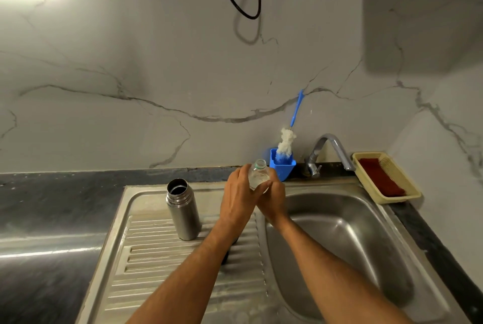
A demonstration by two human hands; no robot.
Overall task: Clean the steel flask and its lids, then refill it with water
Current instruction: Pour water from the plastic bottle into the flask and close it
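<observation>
The steel flask (183, 210) stands upright and uncapped on the ribbed drainboard (156, 258), left of my hands. Between my two hands is a small clear plastic bottle (257, 174) with an open neck and a little liquid inside, tilted over the strip between drainboard and basin. My left hand (239, 196) wraps round its left side. My right hand (273, 199) grips it from the right and below. A dark object (230, 251), perhaps a lid, lies on the drainboard mostly hidden under my left forearm.
The sink basin (339, 240) lies to the right, with the tap (326, 152) behind it. A blue holder (283, 166) with a bottle brush (287, 140) stands at the wall. A yellow basket (386, 177) with a red cloth sits at the right. Dark countertop (52, 206) stretches left.
</observation>
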